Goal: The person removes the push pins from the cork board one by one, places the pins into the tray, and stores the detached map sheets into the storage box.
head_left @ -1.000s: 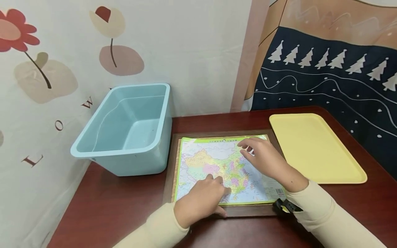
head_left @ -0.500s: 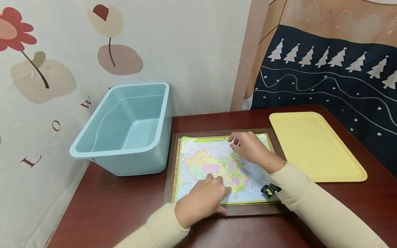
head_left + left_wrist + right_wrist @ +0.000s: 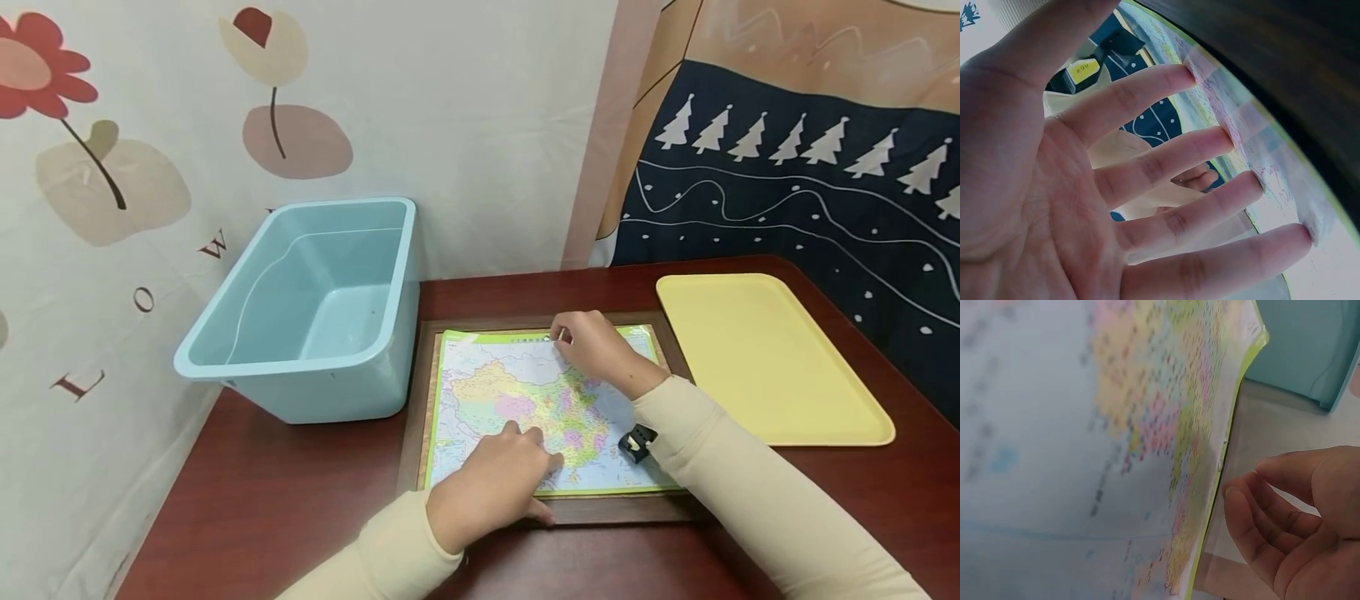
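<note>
A printed map [image 3: 480,392] with a green border lies on a cork-coloured board in a dark wooden frame [image 3: 600,510]. My left hand [image 3: 491,475] rests over its lower middle; in the left wrist view, the spread, fairly straight fingers [image 3: 1160,165] touch the map with their tips. My right hand [image 3: 596,346] is at the map's top edge, close to its small hanging hole. The right wrist view shows the bent right fingers [image 3: 1250,525] and thumb with tips near each other beside the green edge. Whether something small is between those tips cannot be made out.
A light blue plastic tub [image 3: 360,350] stands left of the framed board, near the wall. To the right lies a flat yellow tray [image 3: 772,358] on the dark red table [image 3: 300,492]. Patterned cloths hang behind.
My right hand has moved left along the map's upper part to the hole area, its fingers drawing closer together. My left hand has stayed in place on the map.
</note>
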Action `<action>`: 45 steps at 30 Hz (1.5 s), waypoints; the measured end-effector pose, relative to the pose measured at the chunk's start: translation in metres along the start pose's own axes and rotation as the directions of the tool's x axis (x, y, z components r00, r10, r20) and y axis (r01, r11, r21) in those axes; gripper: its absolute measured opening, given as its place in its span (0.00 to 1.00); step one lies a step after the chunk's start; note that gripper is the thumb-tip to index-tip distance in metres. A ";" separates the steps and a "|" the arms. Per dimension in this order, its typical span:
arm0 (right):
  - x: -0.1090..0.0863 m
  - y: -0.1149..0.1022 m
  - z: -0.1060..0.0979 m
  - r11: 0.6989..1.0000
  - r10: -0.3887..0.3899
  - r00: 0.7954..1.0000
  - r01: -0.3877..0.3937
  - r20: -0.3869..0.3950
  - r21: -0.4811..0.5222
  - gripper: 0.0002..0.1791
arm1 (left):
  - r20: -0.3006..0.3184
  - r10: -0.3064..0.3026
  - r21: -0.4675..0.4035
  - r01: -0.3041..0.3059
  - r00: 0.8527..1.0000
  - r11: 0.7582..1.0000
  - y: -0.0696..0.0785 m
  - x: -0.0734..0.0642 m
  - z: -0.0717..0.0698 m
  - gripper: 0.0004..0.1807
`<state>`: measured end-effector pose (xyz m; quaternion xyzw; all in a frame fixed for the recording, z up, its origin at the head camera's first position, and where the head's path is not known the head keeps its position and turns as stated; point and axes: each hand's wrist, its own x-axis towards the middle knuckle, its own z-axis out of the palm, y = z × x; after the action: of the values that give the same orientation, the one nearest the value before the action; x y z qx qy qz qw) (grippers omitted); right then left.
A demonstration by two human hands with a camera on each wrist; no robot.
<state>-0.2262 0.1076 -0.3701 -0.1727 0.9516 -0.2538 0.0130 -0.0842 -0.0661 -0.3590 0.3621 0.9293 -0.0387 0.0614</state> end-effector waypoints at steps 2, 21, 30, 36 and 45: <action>0.004 0.001 0.001 1.000 0.006 1.000 -0.006 0.003 -0.002 0.05 | 0.005 -0.004 0.000 0.004 1.000 1.000 0.000 0.000 0.000 0.28; 0.020 0.008 0.010 0.998 0.066 0.992 -0.067 0.105 0.005 0.03 | 0.013 -0.019 0.005 0.019 1.000 1.000 0.004 0.002 0.002 0.28; 0.027 0.011 0.012 0.998 0.054 0.986 -0.056 0.156 0.012 0.02 | 0.012 -0.018 0.002 0.018 1.000 1.000 0.003 0.002 0.002 0.28; 0.031 0.011 0.012 0.999 0.041 0.982 -0.045 0.183 0.017 0.02 | 0.011 -0.012 -0.003 0.012 1.000 1.000 0.002 0.002 0.001 0.28; 0.035 0.009 0.010 0.998 0.054 0.970 -0.055 0.238 -0.004 0.03 | -0.005 -0.012 0.009 0.012 1.000 1.000 0.001 0.001 0.002 0.28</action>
<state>-0.2608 0.0984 -0.3807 -0.1755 0.9473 -0.2322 0.1341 -0.0844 -0.0647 -0.3610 0.3567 0.9315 -0.0422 0.0573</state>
